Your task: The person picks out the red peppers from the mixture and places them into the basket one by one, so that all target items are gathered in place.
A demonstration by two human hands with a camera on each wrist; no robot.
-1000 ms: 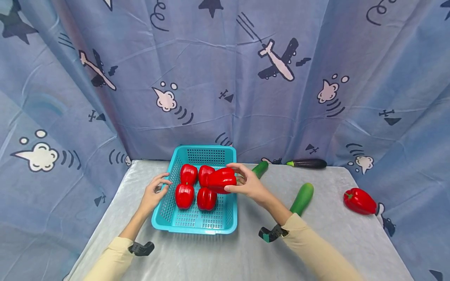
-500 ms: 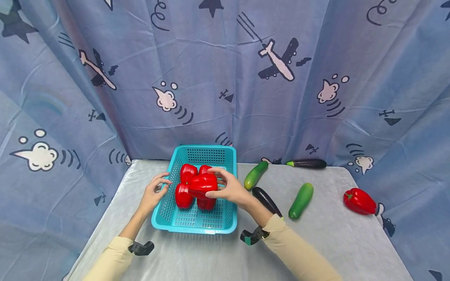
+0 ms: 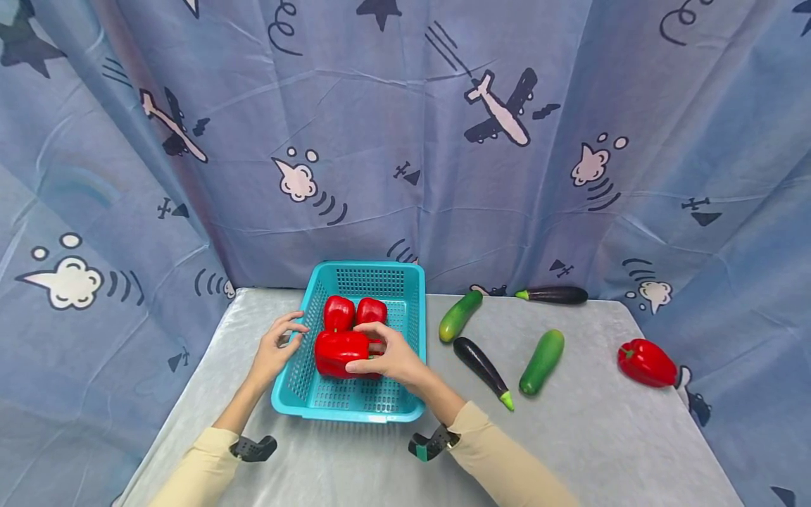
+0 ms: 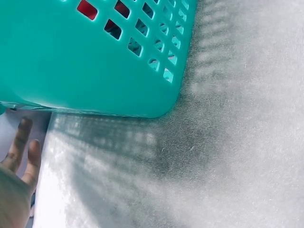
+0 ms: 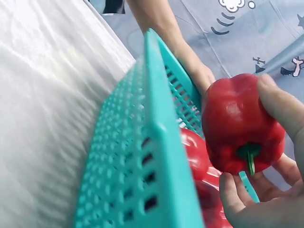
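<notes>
My right hand (image 3: pixel 394 358) holds a red bell pepper (image 3: pixel 340 352) low over the front part of a turquoise basket (image 3: pixel 420 345). In the right wrist view, the thumb and fingers go around the held bell pepper (image 5: pixel 244 126), its green stem facing the camera. More bell peppers lie inside: one at the back left (image 3: pixel 338 312), one at the back right (image 3: pixel 372 312); others are mostly hidden under the held one. My left hand (image 3: pixel 276 350) is at the basket's left rim with fingers loosely extended; whether it touches the rim is hard to tell.
Right of the basket lie a cucumber (image 3: pixel 460 316), an eggplant (image 3: pixel 483 372) and another cucumber (image 3: pixel 542 362). A second eggplant (image 3: pixel 553 295) is at the table's back edge. One more bell pepper (image 3: pixel 647 362) sits far right. A patterned curtain (image 3: pixel 367 141) hangs behind the table.
My right hand has carried the bell pepper leftward and down, from the basket's right side to over its front left. The left hand stays at the rim.
</notes>
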